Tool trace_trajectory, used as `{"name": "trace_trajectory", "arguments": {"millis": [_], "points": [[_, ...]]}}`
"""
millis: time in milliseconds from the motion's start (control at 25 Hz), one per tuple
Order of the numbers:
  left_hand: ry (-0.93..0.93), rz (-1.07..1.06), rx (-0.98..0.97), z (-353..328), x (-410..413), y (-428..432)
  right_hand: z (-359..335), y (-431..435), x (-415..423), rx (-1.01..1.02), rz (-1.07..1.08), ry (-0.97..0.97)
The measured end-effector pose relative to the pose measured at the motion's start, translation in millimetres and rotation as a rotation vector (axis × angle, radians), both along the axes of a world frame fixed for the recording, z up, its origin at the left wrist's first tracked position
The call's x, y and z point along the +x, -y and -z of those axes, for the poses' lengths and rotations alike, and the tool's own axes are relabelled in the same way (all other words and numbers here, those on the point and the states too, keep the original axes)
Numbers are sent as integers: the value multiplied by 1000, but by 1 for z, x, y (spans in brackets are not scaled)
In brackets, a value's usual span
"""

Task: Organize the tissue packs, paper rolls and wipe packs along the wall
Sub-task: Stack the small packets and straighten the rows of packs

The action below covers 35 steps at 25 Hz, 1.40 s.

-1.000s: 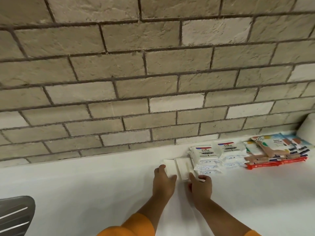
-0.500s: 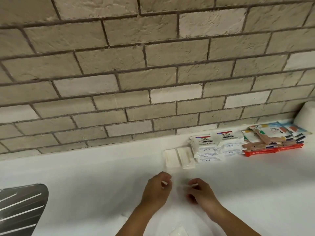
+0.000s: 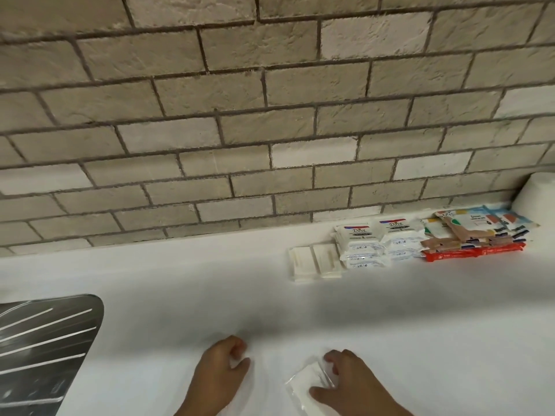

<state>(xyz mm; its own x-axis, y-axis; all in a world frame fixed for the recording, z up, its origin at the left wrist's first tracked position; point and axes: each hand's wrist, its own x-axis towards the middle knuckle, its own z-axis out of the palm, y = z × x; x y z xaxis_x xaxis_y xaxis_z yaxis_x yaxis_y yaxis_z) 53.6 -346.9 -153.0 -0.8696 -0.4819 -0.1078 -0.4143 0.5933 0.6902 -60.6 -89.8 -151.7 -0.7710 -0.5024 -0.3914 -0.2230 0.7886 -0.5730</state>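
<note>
Two small white tissue packs (image 3: 315, 262) lie side by side on the white counter (image 3: 180, 280) near the brick wall. Right of them stand stacked white Dove wipe packs (image 3: 377, 240), then a pile of colourful packs (image 3: 477, 232) over red ones. A white paper roll (image 3: 537, 190) shows at the far right edge. Near the front edge, my right hand (image 3: 351, 382) grips a clear-wrapped white tissue pack (image 3: 306, 385) lying on the counter. My left hand (image 3: 219, 373) rests beside it with fingers curled, holding nothing I can make out.
A steel sink drainboard (image 3: 45, 349) with raised ribs occupies the lower left. The brick wall (image 3: 240, 115) rises straight behind the counter.
Both hands drew back from the two packs at the wall toward the front edge. My right hand now has hold of another white tissue pack there.
</note>
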Motion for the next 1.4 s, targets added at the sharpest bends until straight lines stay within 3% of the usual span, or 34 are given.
{"name": "trace_trajectory", "arguments": {"millis": [160, 280, 400, 560, 800, 1000, 1200, 1400], "points": [[66, -146, -59, 0, 33, 4, 3, 3, 16, 64, -37, -38], [363, -197, -280, -7, 48, 10, 2, 4, 19, 75, -19, -50], [551, -244, -172, -9, 59, 17, -2, 2, 18, 78, 35, -35], [488, -130, 38, -5, 71, 21, -6, 0, 18, 215, -32, -91], [409, -228, 67, -1, 71, 9, -9, 0, 15, 196, -46, -29], [373, -325, -66, 1, 58, -8, -6, -5, 14, 51, 77, -1], [391, -280, -57, 2, 52, -8, -3, -11, 14, -12, 121, 60], [298, -260, -20, 11, 58, -10, 2, -14, 12, -235, 316, 234]]}}
